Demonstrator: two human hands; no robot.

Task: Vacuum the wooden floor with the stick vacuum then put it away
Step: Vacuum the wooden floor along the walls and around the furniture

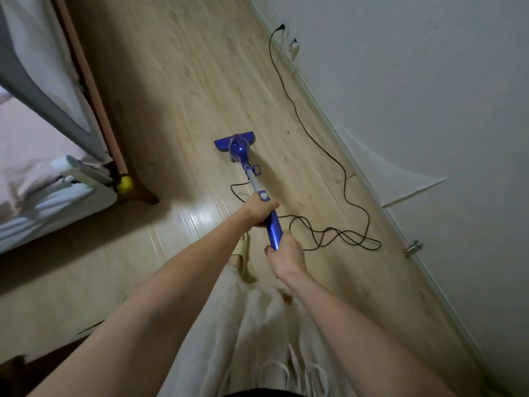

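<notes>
A blue stick vacuum (242, 151) stands tilted on the pale wooden floor (186, 67), its flat head out ahead of me in the middle of the view. My left hand (257, 210) grips the blue handle just below the grey tube. My right hand (284, 252) grips the handle's lower end, closer to my body. Both arms reach forward from the bottom of the frame.
The vacuum's black cord (329, 156) runs from a wall socket (282, 26) along the floor and loops in a tangle right of my hands. A bed with a grey rail (43, 90) stands at the left. A white wall (429, 110) and a door stop (413, 247) are at the right.
</notes>
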